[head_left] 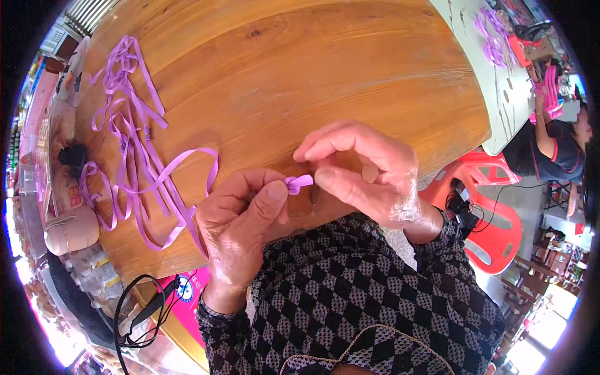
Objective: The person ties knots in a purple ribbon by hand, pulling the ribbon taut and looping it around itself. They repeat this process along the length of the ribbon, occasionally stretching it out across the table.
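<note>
Left hand: I see the left hand (240, 215) pinching one end of a small folded piece of purple satin ribbon (298, 183) between thumb and forefinger, closed tight on it.
Right hand: the right hand (359, 172) meets the same piece from the other side, thumb and forefinger tip pressed onto the fold, the other fingers curled above.
Ribbon piece: held just off the near edge of the round wooden tabletop (300, 75), between the two hands, close to the person's chest.
Loose supply: a tangle of long purple ribbon strips (134, 144) lies along the tabletop's left edge; one strip seems to run toward the left hand.
Risk: I judge the fold could spring open if either pinch loosens, as the material looks slick; a trailing strip could snag and tug the piece askew.
Hidden: the fingers cover most of the piece, so I cannot tell how many folds it has, or whether it joins the long strip.
Hard to read: things at the table's far-left rim are bent by the lens.
</note>
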Demonstrator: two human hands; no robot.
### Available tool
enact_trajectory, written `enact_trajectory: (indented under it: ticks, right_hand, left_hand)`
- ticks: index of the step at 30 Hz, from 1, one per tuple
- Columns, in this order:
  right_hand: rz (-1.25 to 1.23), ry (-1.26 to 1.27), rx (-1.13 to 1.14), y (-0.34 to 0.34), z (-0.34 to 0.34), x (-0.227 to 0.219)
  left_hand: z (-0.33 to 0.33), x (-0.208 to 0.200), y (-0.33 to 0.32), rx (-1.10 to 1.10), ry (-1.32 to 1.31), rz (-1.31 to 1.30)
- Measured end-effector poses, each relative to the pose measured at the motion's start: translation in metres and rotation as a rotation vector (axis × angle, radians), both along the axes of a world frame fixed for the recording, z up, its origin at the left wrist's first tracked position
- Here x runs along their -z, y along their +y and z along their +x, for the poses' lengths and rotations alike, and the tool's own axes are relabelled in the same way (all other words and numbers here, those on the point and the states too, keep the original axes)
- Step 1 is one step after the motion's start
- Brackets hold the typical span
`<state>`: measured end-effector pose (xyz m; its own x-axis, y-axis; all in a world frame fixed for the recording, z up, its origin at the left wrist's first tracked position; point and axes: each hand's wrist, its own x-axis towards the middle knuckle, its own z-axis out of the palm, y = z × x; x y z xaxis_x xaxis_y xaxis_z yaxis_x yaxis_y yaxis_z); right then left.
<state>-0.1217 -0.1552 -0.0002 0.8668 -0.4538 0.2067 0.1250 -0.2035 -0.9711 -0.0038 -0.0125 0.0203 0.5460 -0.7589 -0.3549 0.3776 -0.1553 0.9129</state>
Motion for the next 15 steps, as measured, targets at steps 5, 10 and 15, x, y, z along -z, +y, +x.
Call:
enact_trajectory:
  ticks: [5,10,15]
  right_hand:
    - [0.018,-0.048,-0.024,0.011,0.005,0.001]
    - [-0.143,-0.11,-0.033,0.011,0.009,0.003]
    - [-0.277,-0.144,-0.031,0.006,0.007,0.003]
  left_hand:
    - [-0.013,-0.001,-0.01,-0.113,0.025,-0.047]
    - [-0.009,0.003,-0.006,-0.099,0.055,-0.093]
    - [-0.004,0.001,-0.007,-0.051,0.309,-0.085]
